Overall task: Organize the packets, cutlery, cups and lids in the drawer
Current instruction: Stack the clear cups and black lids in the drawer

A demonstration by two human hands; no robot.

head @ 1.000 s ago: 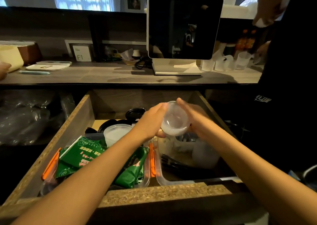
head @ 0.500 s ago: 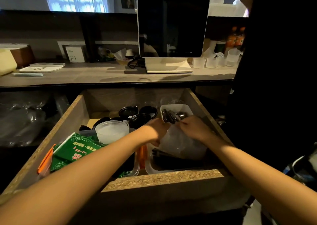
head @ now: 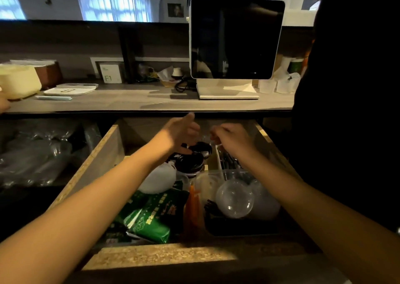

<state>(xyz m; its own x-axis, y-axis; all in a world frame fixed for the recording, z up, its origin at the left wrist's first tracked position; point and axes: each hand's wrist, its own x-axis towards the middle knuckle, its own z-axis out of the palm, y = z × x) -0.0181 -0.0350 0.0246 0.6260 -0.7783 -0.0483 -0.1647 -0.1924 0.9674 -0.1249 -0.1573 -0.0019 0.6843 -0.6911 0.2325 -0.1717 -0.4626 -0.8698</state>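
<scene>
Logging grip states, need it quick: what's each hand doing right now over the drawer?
Left hand: open, fingers loosely spread, holding nothing visible.
Right hand: fingers curled; may pinch something clear, but it cannot be told.

One open chipboard drawer (head: pixel 101 160) holds two round black plastic lids (head: pixel 194 156) at twelve o'clock, two green printed foil packets (head: pixel 151 216) at seven, and two clear domed plastic cups (head: pixel 236 199) at four.

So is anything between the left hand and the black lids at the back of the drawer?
Nothing visible. The left hand hovers directly above the black lids, fingers relaxed. The right hand is off to the side, over the cutlery.
</scene>
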